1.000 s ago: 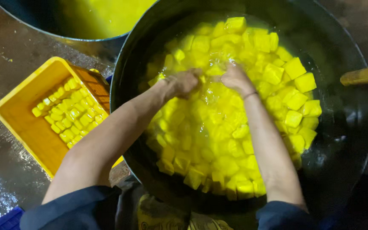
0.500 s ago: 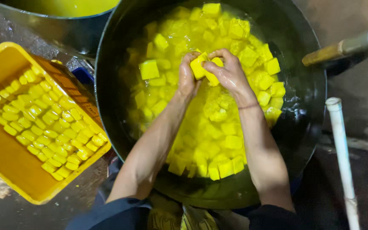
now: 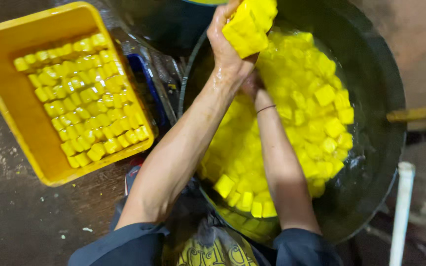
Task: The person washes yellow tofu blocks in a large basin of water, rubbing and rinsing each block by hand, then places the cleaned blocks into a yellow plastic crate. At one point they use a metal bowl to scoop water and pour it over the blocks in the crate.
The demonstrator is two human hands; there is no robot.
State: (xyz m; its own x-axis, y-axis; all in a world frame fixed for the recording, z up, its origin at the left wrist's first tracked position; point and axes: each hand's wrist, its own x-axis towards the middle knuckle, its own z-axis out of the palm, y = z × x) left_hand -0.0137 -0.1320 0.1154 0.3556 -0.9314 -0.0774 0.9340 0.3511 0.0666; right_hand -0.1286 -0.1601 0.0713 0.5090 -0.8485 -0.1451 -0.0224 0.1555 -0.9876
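Gripping yellow cubes (image 3: 250,24), left hand (image 3: 228,49) closed; right hand (image 3: 250,83) hidden, grip unclear

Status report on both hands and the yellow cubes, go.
Left hand raised over the black basin, gripping yellow cubes. Right hand mostly hidden behind it, grip unclear. Yellow crate part-filled, left of basin. Nothing in the way.

Crate (image 3: 6,98) w/ cubes (image 3: 82,93) left of basin (image 3: 380,98); more cubes in basin.
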